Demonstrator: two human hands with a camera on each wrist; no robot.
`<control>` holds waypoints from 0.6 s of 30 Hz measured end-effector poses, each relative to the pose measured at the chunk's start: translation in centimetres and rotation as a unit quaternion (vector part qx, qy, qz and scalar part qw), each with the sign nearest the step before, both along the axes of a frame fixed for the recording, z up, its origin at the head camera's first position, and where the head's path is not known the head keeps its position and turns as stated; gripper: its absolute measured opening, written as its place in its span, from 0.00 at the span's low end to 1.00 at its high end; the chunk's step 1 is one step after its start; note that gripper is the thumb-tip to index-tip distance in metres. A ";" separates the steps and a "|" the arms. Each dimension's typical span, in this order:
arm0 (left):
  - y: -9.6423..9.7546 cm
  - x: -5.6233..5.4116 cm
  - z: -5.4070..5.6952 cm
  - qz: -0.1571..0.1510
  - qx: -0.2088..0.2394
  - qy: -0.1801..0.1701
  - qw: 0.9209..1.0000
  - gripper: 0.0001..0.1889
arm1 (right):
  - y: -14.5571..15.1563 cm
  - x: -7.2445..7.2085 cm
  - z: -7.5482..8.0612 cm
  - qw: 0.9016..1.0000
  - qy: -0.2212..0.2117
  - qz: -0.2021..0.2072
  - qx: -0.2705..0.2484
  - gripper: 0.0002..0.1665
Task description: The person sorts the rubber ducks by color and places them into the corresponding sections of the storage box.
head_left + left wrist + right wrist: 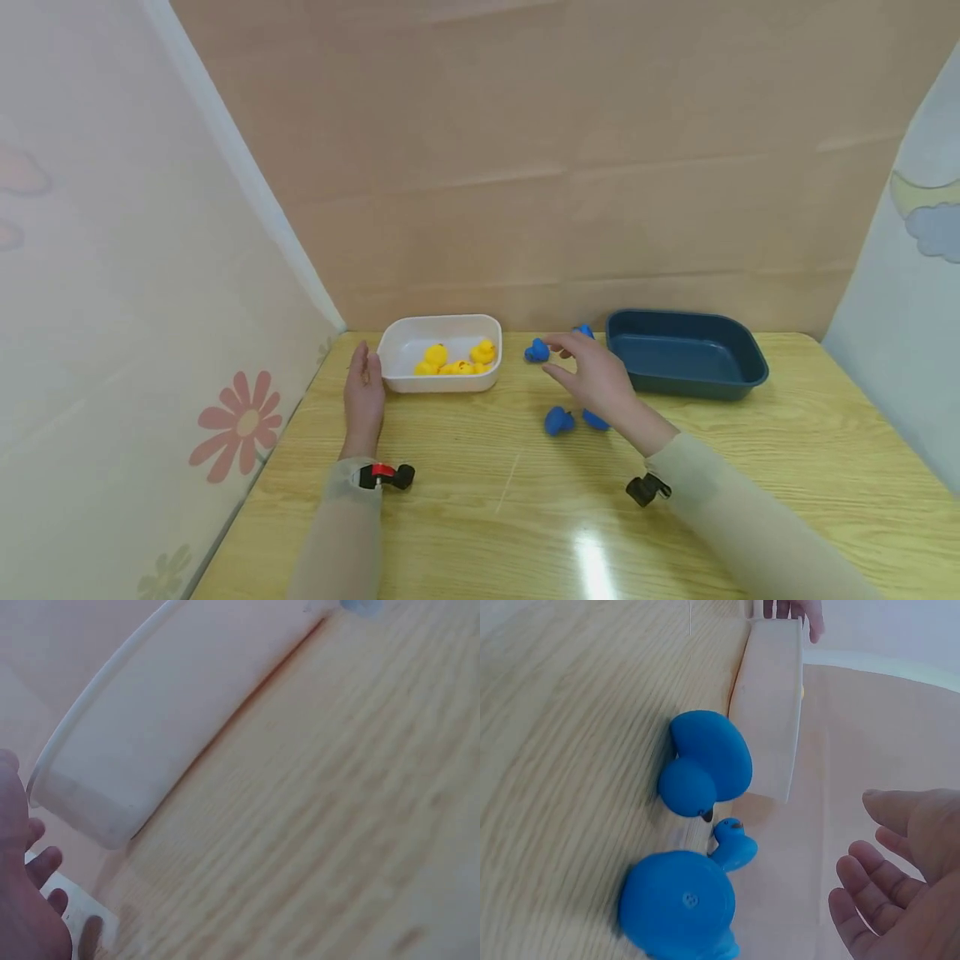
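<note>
Beside the left end of a white bin (438,383) is my left hand (365,400), fingers extended; whether it touches the wall I cannot tell. Several yellow rubber ducks (435,357) lie in that bin. My right hand (596,375) hovers over the table with thumb and fingers apart and nothing between them. Just past its fingertips sits a blue rubber duck (537,351). Nearer the front are another blue duck (558,421) and one partly hidden by the right hand, seen bottom-out (676,904) in the right wrist view. A further blue duck (584,331) shows behind the hand.
A dark blue bin (686,387) with a bare floor stands right of the ducks, near the back wall (562,167). Both bins rest on the wooden table (465,492). A flowered panel (150,333) bounds the left side, and another panel (911,333) the right.
</note>
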State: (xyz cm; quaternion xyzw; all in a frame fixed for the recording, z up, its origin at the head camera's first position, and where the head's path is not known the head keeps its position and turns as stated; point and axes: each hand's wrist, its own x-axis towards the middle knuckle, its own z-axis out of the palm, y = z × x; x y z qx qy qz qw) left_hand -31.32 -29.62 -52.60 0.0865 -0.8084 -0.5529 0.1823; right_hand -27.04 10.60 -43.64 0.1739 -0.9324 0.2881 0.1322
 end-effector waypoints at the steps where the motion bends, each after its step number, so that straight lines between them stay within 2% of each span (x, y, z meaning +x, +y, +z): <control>1: 0.1 0.1 0.0 0.009 -0.008 0.006 1.000 0.36 | 0.2 0.1 0.0 1.000 0.000 0.000 0.002 0.29; 7: 0.7 0.7 0.3 0.042 -0.085 0.045 0.995 0.31 | 2.0 1.5 -0.1 1.000 -0.006 -0.009 0.006 0.29; 11: 1.4 1.4 0.8 0.035 -0.118 0.066 0.990 0.29 | 3.7 2.5 -0.1 1.000 -0.004 -0.017 0.003 0.30; 18: 2.9 2.3 2.0 0.004 -0.174 0.088 0.981 0.27 | 6.9 3.9 -0.3 0.999 -0.011 -0.037 -0.018 0.31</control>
